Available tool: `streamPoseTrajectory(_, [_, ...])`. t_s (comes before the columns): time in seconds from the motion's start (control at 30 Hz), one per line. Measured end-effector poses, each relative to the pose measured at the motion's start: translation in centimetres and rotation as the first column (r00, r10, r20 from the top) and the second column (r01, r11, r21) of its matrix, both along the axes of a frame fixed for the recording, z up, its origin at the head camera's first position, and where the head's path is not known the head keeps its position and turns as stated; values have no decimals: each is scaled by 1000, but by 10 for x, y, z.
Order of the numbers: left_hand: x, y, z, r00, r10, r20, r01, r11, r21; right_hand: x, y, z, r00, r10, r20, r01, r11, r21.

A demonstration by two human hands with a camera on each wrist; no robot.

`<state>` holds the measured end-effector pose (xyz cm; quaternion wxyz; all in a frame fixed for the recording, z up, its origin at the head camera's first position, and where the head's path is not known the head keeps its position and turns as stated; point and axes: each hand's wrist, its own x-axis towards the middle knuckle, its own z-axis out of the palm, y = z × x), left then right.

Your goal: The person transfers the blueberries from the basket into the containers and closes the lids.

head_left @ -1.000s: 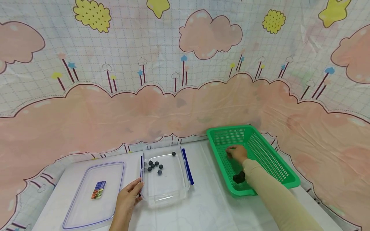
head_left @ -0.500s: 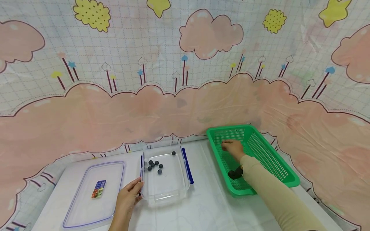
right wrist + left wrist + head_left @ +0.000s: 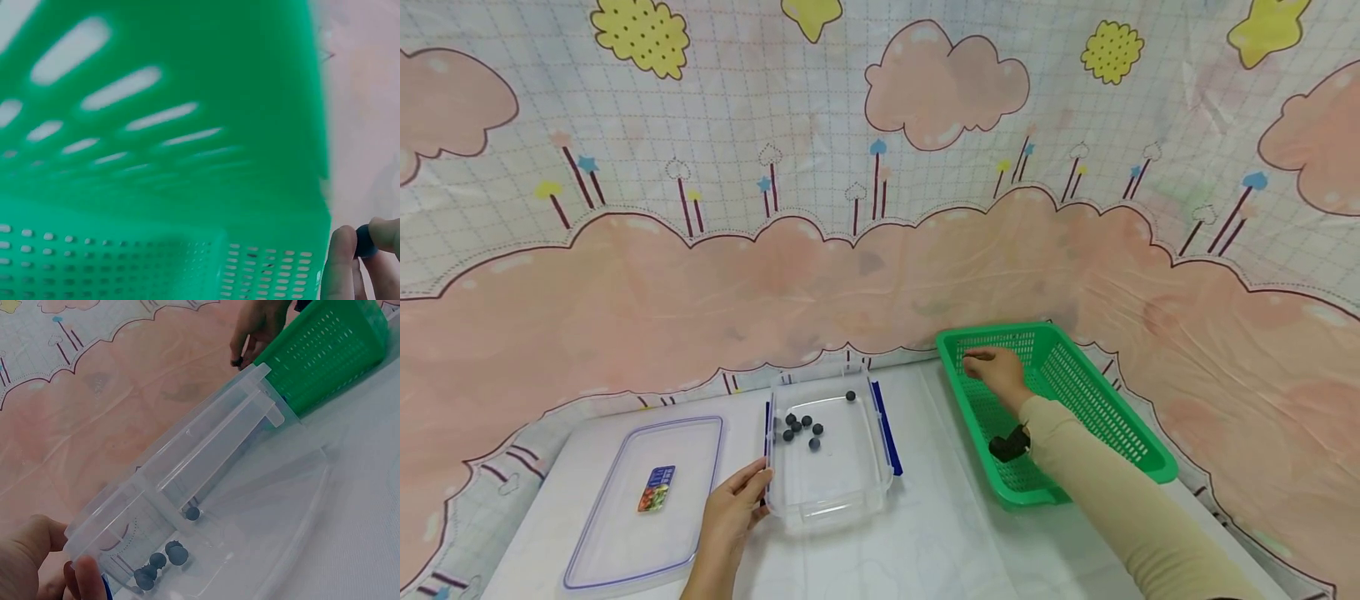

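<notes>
My left hand (image 3: 736,504) grips the left side of a clear plastic container (image 3: 831,510), thumb and fingers at its wall. Several blueberries (image 3: 797,427) lie clustered at the container's left, and one more blueberry (image 3: 851,396) sits near its far right corner. Over the far left part of a green basket (image 3: 1120,417), my right hand (image 3: 1000,371) pinches a blueberry (image 3: 365,242) between thumb and fingertip. The right wrist view shows that hand just beyond the basket's rim. The basket's inside is partly hidden by the right forearm.
A clear lid (image 3: 625,475) with a purple-blue edge and a small fruit label (image 3: 657,489) lies left of the container. Blue flaps (image 3: 886,429) stand out at the container's sides. A cloth with printed clouds (image 3: 775,292) hangs behind the white table (image 3: 940,533).
My right hand has risen from inside the green basket and moved left toward its rim. My left hand stays on the container, and the blueberries in it lie as before.
</notes>
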<state>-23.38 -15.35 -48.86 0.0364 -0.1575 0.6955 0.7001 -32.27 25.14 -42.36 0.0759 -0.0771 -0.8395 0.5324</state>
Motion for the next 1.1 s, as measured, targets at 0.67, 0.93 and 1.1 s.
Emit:
streamPoseTrajectory(0.67, [-1,-1,-1,1000,3,-9,-3,1000,13,-10,-49,14,991,128,44,-118,978,-174])
streamPoseTrajectory(0.93, [-1,-1,-1,1000,5,-10,-5,1000,14,-17,-72,11,987,159,5,-151,947,-282])
streamPoseTrajectory(1.1, [-1,0,0,1000,3,-12,-3,1000,16,-20,-87,9,982,190,4,-180,940,-291])
